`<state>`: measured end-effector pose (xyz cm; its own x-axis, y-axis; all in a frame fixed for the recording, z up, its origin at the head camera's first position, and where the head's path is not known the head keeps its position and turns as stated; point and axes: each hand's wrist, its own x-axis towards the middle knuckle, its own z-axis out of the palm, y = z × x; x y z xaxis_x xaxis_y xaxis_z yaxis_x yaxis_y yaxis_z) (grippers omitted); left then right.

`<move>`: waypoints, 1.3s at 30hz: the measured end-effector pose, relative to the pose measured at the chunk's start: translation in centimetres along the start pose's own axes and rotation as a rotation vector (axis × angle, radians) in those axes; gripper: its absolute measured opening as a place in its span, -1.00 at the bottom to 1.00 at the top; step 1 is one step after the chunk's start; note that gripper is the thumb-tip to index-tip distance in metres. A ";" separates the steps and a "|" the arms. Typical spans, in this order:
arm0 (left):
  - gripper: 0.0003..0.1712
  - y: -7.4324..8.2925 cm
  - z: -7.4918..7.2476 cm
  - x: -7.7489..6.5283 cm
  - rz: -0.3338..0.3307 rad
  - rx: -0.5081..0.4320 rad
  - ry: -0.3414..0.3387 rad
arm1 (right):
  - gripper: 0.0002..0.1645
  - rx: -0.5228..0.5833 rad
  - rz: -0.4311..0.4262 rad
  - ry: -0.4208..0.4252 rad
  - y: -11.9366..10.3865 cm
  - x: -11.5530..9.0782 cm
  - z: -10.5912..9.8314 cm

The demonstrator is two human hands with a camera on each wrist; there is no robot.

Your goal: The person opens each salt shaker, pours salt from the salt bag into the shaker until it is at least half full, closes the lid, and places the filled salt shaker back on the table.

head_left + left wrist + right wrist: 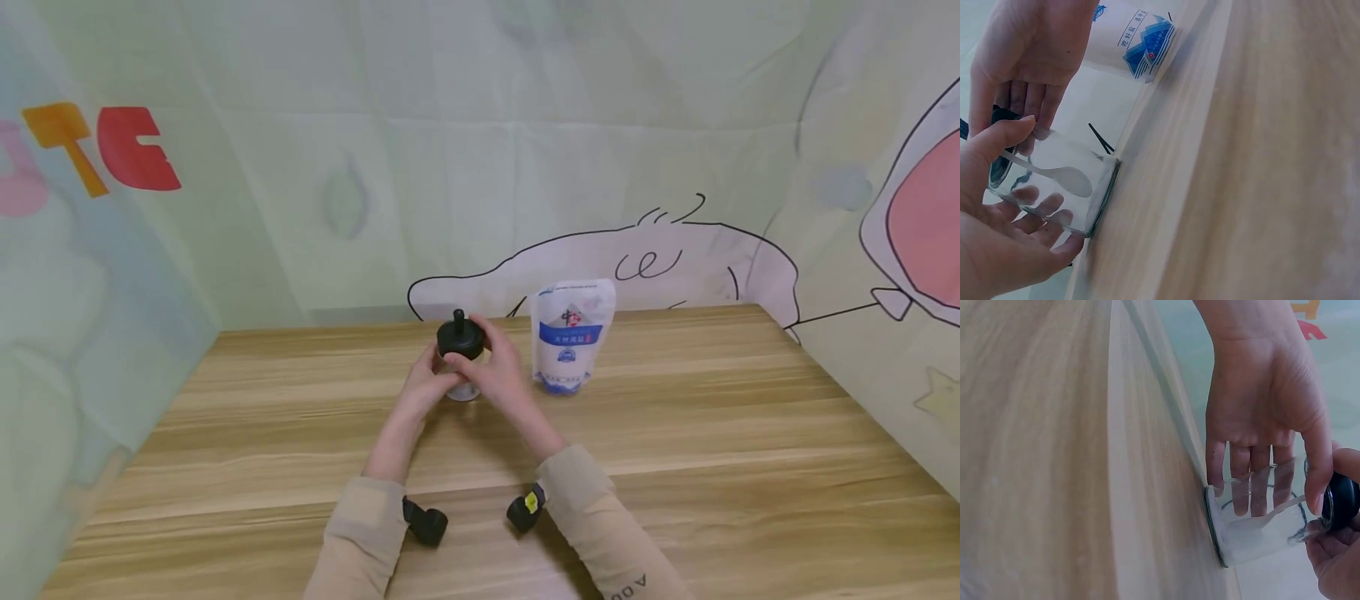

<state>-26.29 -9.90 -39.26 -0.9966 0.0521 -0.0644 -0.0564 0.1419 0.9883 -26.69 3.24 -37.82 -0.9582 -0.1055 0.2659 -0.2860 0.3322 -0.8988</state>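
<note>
A clear glass jar (463, 392) stands upright on the table between my two hands. It has a black lid (459, 337) with a knob on top. Inside, a pale spoon (1072, 181) hangs down from the lid, and a white layer covers the bottom. My left hand (426, 388) holds the glass body, its fingers curled round the far side and its thumb near the neck. With fingers and thumb, my right hand (501, 367) grips the lid at its rim. Just right of the hands, a white and blue bag of salt (573, 337) stands upright.
The wood-grain table (300, 433) ends at a printed cloth backdrop (285, 208) just behind the jar and bag. Cloth also hangs along both sides. Small black wrist devices (427, 527) stick out from my sleeves over the tabletop.
</note>
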 end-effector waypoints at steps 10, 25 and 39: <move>-0.14 -0.1 -0.2 0.0 -0.032 0.024 -0.006 | -0.15 -0.009 -0.015 0.008 0.2 0.0 0.0; -0.17 0.2 -0.4 -0.1 -0.050 0.018 -0.051 | -0.18 0.046 0.000 0.014 0.3 0.0 -0.2; -0.15 0.1 -0.7 0.0 -0.063 0.060 -0.070 | -0.20 0.076 -0.007 -0.032 0.4 0.1 -0.8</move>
<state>-26.33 -10.54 -39.10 -0.9844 0.1097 -0.1375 -0.1129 0.2057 0.9721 -26.90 4.15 -37.89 -0.9552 -0.1376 0.2620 -0.2900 0.2592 -0.9213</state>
